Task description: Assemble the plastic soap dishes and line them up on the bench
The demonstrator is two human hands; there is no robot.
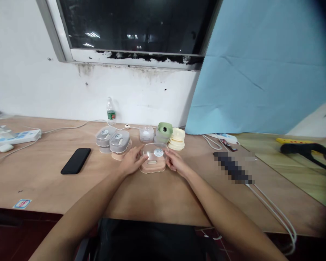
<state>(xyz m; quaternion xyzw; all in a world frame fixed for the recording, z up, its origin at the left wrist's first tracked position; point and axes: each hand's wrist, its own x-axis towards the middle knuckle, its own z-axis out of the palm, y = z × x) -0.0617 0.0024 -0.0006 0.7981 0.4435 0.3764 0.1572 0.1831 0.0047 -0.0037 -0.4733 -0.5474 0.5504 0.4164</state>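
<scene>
A clear container (153, 154) with a round sticker sits on a pink lid or base on the wooden table (43, 181). My left hand (130, 162) grips its left side with fingers curled on the rim. My right hand (176, 162) holds its right side the same way. Two grey-lidded containers (113, 140) stand just left of it. Behind it are a small clear box (146, 133), a green-lidded box (163, 131) and a stack of cream lids (176, 139).
A black phone (76, 160) lies to the left. A white power strip (16, 138) and cables sit at far left. A plastic bottle (111, 111) stands by the wall. Another power strip (233, 168) with white cables lies to the right, below a blue cloth (260, 72).
</scene>
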